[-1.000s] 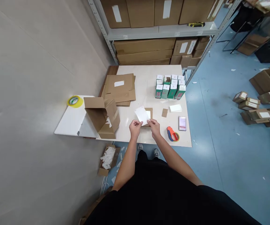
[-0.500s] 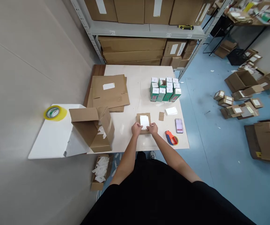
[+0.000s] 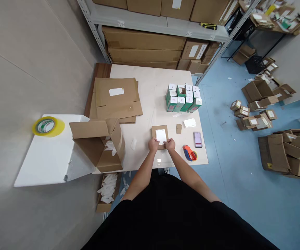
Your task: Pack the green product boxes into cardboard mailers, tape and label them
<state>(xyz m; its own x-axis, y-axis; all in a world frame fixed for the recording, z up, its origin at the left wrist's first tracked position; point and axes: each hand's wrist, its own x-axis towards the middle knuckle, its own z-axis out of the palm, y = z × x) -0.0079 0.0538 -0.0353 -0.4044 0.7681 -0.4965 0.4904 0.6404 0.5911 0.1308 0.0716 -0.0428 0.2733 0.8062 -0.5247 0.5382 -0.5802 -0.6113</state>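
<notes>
A small brown cardboard piece (image 3: 154, 130) lies on the table before me; I cannot tell how thick it is. On top of it is a white label (image 3: 161, 136). My left hand (image 3: 153, 144) is closed at its lower left side, the thumb by the label's edge. At the lower right side, my right hand (image 3: 170, 144) is closed in the same way. The undersides of my fingers are hidden. To the right are a smaller cardboard scrap (image 3: 178, 128), a stack of white labels (image 3: 189, 123), a purple phone-like object (image 3: 198, 139) and an orange-and-blue tape dispenser (image 3: 190, 153).
Green-and-white boxes (image 3: 187, 102) stand at the table's back right. Flattened cardboard (image 3: 118, 100) lies back left. An open carton (image 3: 100, 146) stands left, beside yellow tape (image 3: 48, 126) on a white block (image 3: 43, 156). A metal shelf (image 3: 139, 19) rises behind.
My hands have come slightly closer around the sides of the cardboard piece and label. A pale scrap shows on the table left of my hands. The camera view has shifted slightly.
</notes>
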